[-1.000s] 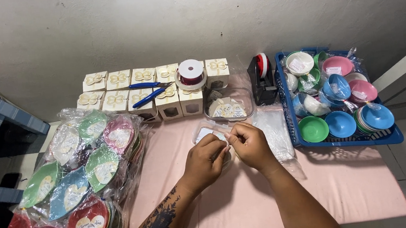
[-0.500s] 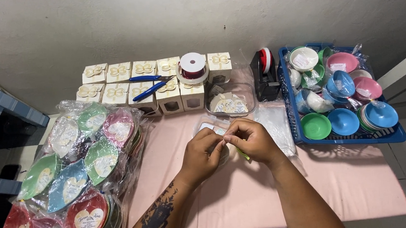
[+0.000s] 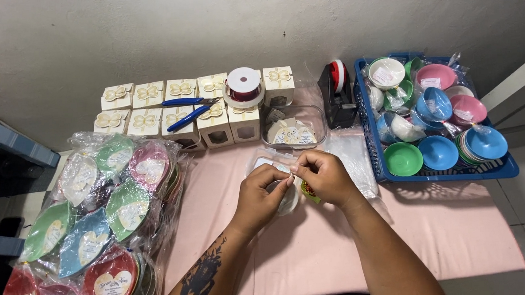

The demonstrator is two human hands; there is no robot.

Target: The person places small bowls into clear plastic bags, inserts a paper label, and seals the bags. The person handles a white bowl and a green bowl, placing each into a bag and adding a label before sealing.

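Note:
My left hand (image 3: 263, 197) and my right hand (image 3: 325, 177) meet over the pink table (image 3: 453, 239), fingertips pinched together on a small item in a clear plastic wrapper (image 3: 280, 180). The wrapper's edge shows above and between the hands; a bit of green and red (image 3: 308, 192) peeks out under my right hand. What is inside the wrapper is mostly hidden by my fingers.
Wrapped leaf-shaped and heart-shaped dishes (image 3: 95, 221) pile at the left. Cream gift boxes (image 3: 174, 110) line the back with blue pliers (image 3: 188, 117) and a red ribbon spool (image 3: 244, 86) on them. A clear tray of tags (image 3: 293, 128), tape dispenser (image 3: 336, 93), and blue basket (image 3: 504, 170) of bowls lie right.
Both hands stay together on the wrapped item and have shifted slightly toward me; the fingers have worked a little along the wrapper's top.

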